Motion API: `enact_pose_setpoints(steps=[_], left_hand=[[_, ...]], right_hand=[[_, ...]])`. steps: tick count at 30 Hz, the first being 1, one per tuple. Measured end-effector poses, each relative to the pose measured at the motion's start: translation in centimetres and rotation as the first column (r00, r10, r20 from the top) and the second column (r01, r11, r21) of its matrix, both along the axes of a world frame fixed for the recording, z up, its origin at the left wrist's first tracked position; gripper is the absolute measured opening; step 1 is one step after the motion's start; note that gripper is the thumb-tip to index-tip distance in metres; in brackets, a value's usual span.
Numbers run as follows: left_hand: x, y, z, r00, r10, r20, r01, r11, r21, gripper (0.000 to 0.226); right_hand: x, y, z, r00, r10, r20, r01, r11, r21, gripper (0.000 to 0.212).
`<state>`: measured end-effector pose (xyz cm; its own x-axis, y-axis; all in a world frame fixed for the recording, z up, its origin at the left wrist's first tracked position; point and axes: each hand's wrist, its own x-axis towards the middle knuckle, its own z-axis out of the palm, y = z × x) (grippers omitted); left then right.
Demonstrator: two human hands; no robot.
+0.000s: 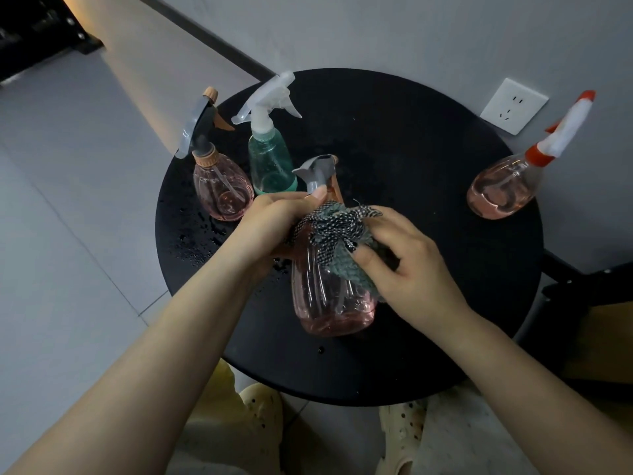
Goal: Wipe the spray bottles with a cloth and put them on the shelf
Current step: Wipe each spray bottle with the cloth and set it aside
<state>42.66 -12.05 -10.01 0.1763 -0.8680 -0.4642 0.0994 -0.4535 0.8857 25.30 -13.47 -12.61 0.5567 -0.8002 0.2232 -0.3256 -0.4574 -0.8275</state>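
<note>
A pink ribbed spray bottle with a grey trigger head stands at the middle of the round black table. My left hand grips its neck just under the trigger. My right hand presses a checked grey-green cloth against the bottle's shoulder, fingers curled round the cloth. At the table's left stand a pink bottle with a tan nozzle and a green bottle with a clear trigger. A pink bottle with a red-and-white trigger stands at the right edge.
Water droplets dot the table's left side. A white wall socket sits behind the table. A dark frame stands at the right, and dark shelving is at the top left. My feet in pale clogs are below the table.
</note>
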Motion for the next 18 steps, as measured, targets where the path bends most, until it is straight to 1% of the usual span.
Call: enact_pose_setpoints(steps=[2,3,5,7,9,11,13,15,16,18], left_hand=[[0.3,0.0,0.0,1.0,0.007,-0.005,-0.007,1.0,-0.008,0.026],[0.4,-0.1,0.0,1.0,0.014,-0.009,-0.014,1.0,-0.009,0.026],[0.6,-0.1,-0.1,0.999,0.038,-0.02,-0.038,0.999,-0.011,0.026],[0.7,-0.1,0.0,0.998,0.062,0.0,-0.062,0.998,0.0,0.026],[0.8,-0.1,-0.1,0.997,0.07,0.03,-0.07,0.998,0.008,0.026],[0.8,-0.1,-0.2,0.997,0.062,0.051,-0.062,0.998,0.004,0.026],[0.8,-0.1,-0.3,0.998,0.056,0.04,-0.056,0.998,-0.008,0.025],[0.7,-0.2,-0.4,0.998,0.049,0.039,-0.048,0.999,-0.017,0.025],[0.7,-0.2,-0.4,0.998,0.043,0.051,-0.043,0.999,-0.014,0.025],[0.6,-0.2,-0.4,0.997,0.032,0.074,-0.032,0.999,-0.005,0.026]], right_hand=[[0.1,0.3,0.1,0.999,0.027,-0.027,-0.028,0.999,-0.037,0.034],[0.1,0.5,0.2,0.997,0.045,-0.059,-0.05,0.995,-0.082,0.037],[0.1,0.8,0.5,0.983,0.098,-0.156,-0.134,0.961,-0.241,0.039],[0.1,1.0,0.8,0.948,0.165,-0.272,-0.267,0.878,-0.397,0.038],[0.2,1.5,1.0,0.893,0.217,-0.394,-0.402,0.775,-0.487,0.035],[0.3,1.9,0.8,0.841,0.254,-0.477,-0.503,0.693,-0.517,0.032],[0.3,2.2,0.7,0.81,0.282,-0.515,-0.556,0.65,-0.518,0.03],[0.2,1.9,0.8,0.807,0.285,-0.517,-0.56,0.649,-0.516,0.031],[0.0,1.6,0.8,0.818,0.276,-0.504,-0.54,0.667,-0.513,0.032],[-0.2,1.0,0.8,0.861,0.239,-0.449,-0.458,0.747,-0.482,0.035]])
